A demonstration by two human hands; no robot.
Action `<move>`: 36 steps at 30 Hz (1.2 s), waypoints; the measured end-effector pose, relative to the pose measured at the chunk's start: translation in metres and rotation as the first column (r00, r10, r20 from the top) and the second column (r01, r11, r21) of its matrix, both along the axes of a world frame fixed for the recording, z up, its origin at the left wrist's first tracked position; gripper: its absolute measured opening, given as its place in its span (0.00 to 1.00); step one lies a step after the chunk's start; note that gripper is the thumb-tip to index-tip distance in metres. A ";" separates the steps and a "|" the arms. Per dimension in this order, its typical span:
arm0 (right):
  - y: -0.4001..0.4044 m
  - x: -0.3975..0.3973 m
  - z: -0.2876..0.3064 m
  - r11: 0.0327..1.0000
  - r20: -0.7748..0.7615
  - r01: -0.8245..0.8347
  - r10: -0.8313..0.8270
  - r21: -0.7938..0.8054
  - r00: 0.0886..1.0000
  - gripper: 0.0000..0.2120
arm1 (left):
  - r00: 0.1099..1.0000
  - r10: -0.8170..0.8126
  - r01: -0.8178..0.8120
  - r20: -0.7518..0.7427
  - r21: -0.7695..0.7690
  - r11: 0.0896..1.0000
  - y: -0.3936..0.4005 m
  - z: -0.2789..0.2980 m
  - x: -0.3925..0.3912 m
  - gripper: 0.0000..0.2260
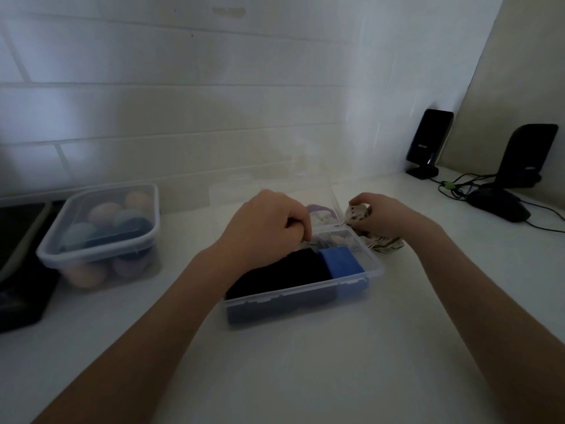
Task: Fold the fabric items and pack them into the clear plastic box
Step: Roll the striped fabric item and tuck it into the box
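Note:
A clear plastic box [305, 290] sits on the white counter in front of me, its clear lid standing open behind it. Inside lie a folded black fabric [287, 269] and a folded blue fabric [341, 260], with pale fabric [331, 238] at the far end. My left hand [269, 224] is curled over the box's far left part, fingertips down in the pale fabric. Just right of the box, my right hand [382, 215] grips a crumpled cream fabric with dark stripes [386, 243], which spills onto the counter beside the box.
A lidded clear container [101, 231] of pastel balls stands at left, beside a dark tray [18, 240]. Two black stands [428, 142] and tangled cables [477, 191] sit at the back right. A tiled wall runs behind the counter.

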State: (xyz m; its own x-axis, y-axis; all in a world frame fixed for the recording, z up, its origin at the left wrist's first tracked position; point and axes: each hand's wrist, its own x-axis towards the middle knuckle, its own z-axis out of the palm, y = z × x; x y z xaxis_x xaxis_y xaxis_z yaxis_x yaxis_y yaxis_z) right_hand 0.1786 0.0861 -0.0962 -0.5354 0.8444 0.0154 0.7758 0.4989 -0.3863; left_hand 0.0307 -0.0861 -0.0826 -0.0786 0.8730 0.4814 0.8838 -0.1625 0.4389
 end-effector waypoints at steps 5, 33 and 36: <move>0.004 -0.006 -0.006 0.997 -0.137 -0.010 0.020 0.075 0.990 0.06 | 1.000 -0.003 0.003 0.011 -0.005 1.000 0.000 -0.001 -0.002 0.14; -0.083 -0.044 0.071 0.930 -0.926 -0.353 0.215 0.099 0.309 0.15 | 0.807 -0.149 0.132 0.572 0.070 0.989 0.014 -0.006 -0.010 0.10; -0.080 -0.043 0.069 0.931 -0.953 -0.364 0.107 -0.003 0.282 0.15 | 0.743 -0.099 0.030 0.662 0.115 0.993 0.010 0.001 -0.007 0.02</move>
State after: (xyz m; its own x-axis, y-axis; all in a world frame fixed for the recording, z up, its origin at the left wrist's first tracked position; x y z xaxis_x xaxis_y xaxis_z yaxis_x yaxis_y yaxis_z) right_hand 0.1354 0.0056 -0.0267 -0.4447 0.7343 0.5129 -0.3061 0.4135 -0.8575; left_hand 0.0237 -0.0766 -0.0815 -0.3544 0.8428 0.4051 0.3579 -0.2780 0.8914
